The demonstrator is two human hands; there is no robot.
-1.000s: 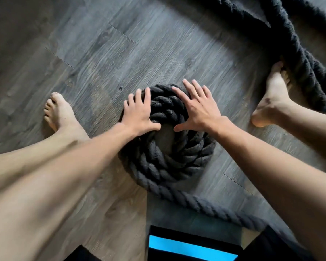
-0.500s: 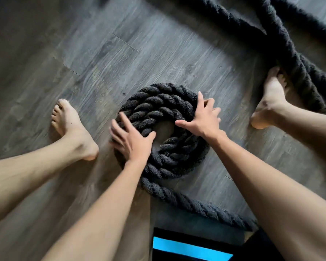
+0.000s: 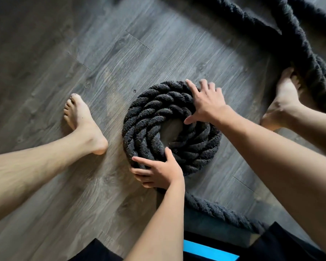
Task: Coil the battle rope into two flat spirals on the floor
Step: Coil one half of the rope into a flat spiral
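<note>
A thick black battle rope is wound into a flat spiral coil (image 3: pixel 151 117) on the wood floor, with a small bare gap at its centre. My left hand (image 3: pixel 158 170) presses on the coil's near edge, with the fingers pointing left along the outer turn and the thumb lying over the rope. My right hand (image 3: pixel 205 104) rests flat on the coil's far right side, fingers spread and thumb reaching toward the centre gap. The rope's free tail (image 3: pixel 215 208) leaves the coil under my left wrist and runs off to the lower right.
More loose rope (image 3: pixel 299 44) lies in strands across the top right corner. My bare right foot (image 3: pixel 282 104) touches it; my bare left foot (image 3: pixel 81 121) stands left of the coil. A dark object with a blue stripe (image 3: pixel 211 251) lies at the bottom edge.
My left hand has slid round the coil from its far left side to its near edge. My right hand has shifted from the centre top to the far right side.
</note>
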